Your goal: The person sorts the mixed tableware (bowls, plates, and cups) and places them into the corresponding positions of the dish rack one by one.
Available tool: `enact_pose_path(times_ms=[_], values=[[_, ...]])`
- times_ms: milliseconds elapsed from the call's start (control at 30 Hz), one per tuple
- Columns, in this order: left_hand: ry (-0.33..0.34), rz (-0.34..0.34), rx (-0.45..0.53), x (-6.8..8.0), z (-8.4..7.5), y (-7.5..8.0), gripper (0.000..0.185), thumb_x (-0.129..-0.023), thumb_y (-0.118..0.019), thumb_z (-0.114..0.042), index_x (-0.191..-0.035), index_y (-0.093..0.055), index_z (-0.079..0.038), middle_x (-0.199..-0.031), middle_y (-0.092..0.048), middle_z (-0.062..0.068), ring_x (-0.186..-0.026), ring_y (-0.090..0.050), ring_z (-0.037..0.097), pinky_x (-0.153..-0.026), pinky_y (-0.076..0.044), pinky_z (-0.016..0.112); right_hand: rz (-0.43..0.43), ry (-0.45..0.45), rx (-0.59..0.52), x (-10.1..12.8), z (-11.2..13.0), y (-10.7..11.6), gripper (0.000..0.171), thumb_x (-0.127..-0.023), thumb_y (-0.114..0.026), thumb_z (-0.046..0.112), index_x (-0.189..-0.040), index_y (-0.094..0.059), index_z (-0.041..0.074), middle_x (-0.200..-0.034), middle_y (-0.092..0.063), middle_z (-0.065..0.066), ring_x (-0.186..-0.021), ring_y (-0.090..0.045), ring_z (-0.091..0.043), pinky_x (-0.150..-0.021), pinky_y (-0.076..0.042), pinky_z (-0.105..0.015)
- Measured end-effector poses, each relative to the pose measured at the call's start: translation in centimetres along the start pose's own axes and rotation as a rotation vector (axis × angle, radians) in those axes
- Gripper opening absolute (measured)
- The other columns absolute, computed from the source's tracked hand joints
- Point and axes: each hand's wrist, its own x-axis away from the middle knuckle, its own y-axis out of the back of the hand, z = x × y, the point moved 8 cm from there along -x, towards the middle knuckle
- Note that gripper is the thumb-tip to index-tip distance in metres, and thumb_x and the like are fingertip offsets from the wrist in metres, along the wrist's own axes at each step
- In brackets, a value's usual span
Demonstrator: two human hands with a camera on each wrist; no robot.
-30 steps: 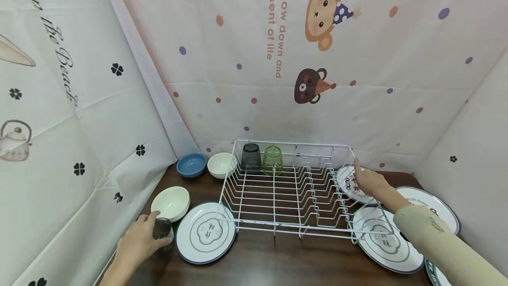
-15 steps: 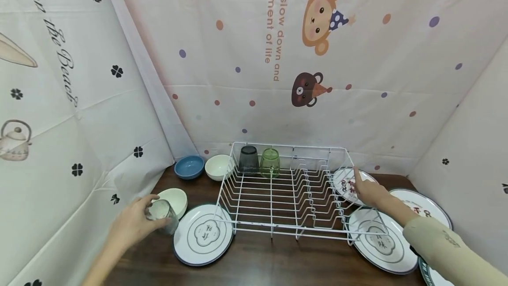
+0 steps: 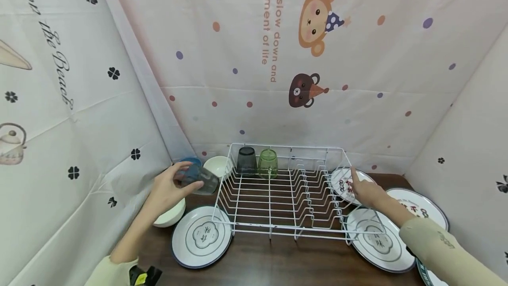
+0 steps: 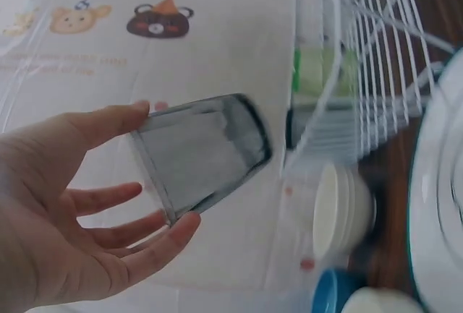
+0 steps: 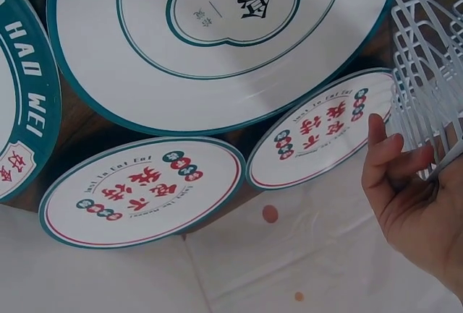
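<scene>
The grey glass (image 3: 198,178), tipped sideways, hung in the left hand (image 3: 168,189) just off the white dish rack (image 3: 278,197) at its 9 o'clock, so the carrying step seemed in hand; next it likely needed upending beside the two tumblers (image 3: 257,162). The left wrist view showed thumb and fingers (image 4: 155,244) pinching the glass. The right wrist view showed the right hand (image 5: 416,204), fingers straight, steadying the rack's wires.

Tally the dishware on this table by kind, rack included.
Glasses: 3 (clear glass gripped by left hand; grey glass, green glass)
Bowls: 3 (blue bowl, white bowl, cream bowl)
Plates: 5 (left plate; right plates)
Dish rack: 1
Total: 12
</scene>
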Motion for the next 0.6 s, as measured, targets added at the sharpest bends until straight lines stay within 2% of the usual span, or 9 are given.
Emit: enact_pose_path(times_ms=[100, 200, 333, 433, 500, 600], values=[[0.049, 0.052, 0.124, -1.0, -0.6, -1.4, 0.062, -0.09, -0.079, -0.033, -0.142, -0.056, -0.009, -0.141, -0.06, 0.021, -0.123, -0.063, 0.045, -0.09, -0.058, 0.054, -0.023, -0.011, -0.006, 0.7, -0.3, -0.3, 0.065, -0.106, -0.039, 0.011, -0.152, -0.004, -0.019, -0.069, -0.064, -0.012, -0.059, -0.062, -0.024, -0.063, -0.055, -0.046], [0.126, 0.111, 0.221, -1.8, -0.8, -3.0, 0.065, -0.092, -0.076, -0.036, -0.148, -0.05, -0.015, -0.15, -0.052, 0.019, -0.134, -0.055, 0.044, -0.096, -0.056, 0.053, -0.053, -0.004, -0.018, 1.1, -0.5, -0.3, 0.065, -0.104, -0.041, 0.008, -0.15, -0.005, -0.021, -0.068, -0.063, -0.012, -0.059, -0.062, -0.025, -0.062, -0.054, -0.046], [0.18, 0.158, 0.293, -2.2, -1.1, -4.6, 0.069, -0.094, -0.074, -0.035, -0.153, -0.041, -0.019, -0.156, -0.045, 0.017, -0.141, -0.047, 0.042, -0.102, -0.052, 0.055, -0.042, 0.052, -0.082, 1.0, -0.4, -0.3, 0.066, -0.104, -0.04, 0.004, -0.149, 0.001, -0.022, -0.081, -0.069, -0.025, -0.07, -0.069, -0.034, -0.073, -0.057, -0.052], [0.163, 0.182, 0.336, -2.3, -2.2, -5.5, 0.072, -0.094, -0.074, -0.031, -0.155, -0.038, -0.019, -0.157, -0.042, 0.018, -0.142, -0.046, 0.042, -0.105, -0.05, 0.056, -0.013, 0.093, -0.131, 0.5, -0.2, -0.2, 0.067, -0.105, -0.038, 0.005, -0.149, 0.007, -0.021, -0.096, -0.069, -0.035, -0.083, -0.071, -0.043, -0.083, -0.055, -0.057], [0.134, 0.195, 0.361, -2.4, -3.2, -5.9, 0.073, -0.094, -0.074, -0.027, -0.156, -0.036, -0.018, -0.157, -0.042, 0.019, -0.142, -0.047, 0.042, -0.106, -0.049, 0.056, -0.014, 0.105, -0.144, 0.3, -0.1, -0.1, 0.069, -0.105, -0.04, 0.005, -0.15, 0.005, -0.02, -0.105, -0.065, -0.04, -0.093, -0.069, -0.049, -0.09, -0.052, -0.06], [0.096, 0.199, 0.386, -2.6, -4.6, -6.4, 0.075, -0.093, -0.076, -0.022, -0.156, -0.036, -0.018, -0.156, -0.043, 0.02, -0.141, -0.048, 0.043, -0.105, -0.05, 0.057, -0.099, 0.113, -0.072, 0.2, 0.5, 0.7, 0.071, -0.102, -0.049, 0.01, -0.153, -0.007, -0.017, -0.107, -0.061, -0.041, -0.095, -0.065, -0.053, -0.087, -0.052, -0.062]])
